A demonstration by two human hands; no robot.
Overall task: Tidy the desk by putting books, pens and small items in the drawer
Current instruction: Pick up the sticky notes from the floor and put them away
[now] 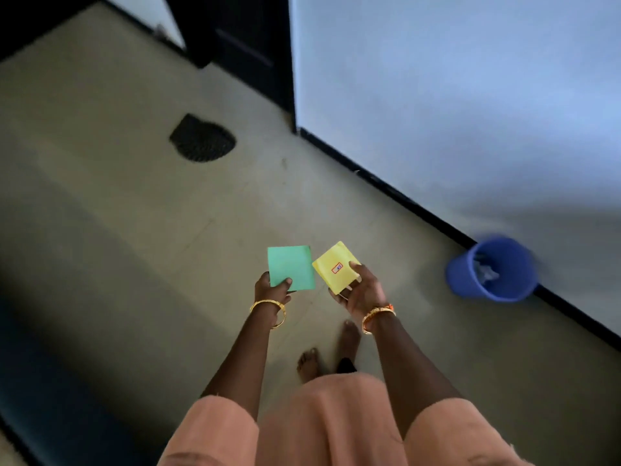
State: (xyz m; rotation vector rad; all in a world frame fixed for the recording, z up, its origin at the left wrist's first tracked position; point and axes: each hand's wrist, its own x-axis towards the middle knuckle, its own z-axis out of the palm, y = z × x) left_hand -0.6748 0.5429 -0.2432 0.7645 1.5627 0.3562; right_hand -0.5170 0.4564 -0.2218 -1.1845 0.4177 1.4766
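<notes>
— So, what are the hands holding?
— I see the left hand (273, 286) pinching a thin green paper-covered book (291, 268), the right hand (360, 286) gripping a thin yellow labelled book (336, 266). Both books sit in the air above the beige floor (117, 196), just beside each other.
— Anything nearby?
— A round blue plastic bin (492, 268) against the pale wall (470, 95).

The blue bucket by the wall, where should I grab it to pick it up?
Probably take the blue bucket by its top rim, coming from above on the side away from the wall. It stands upright with its mouth open, and no handle shows.
</notes>
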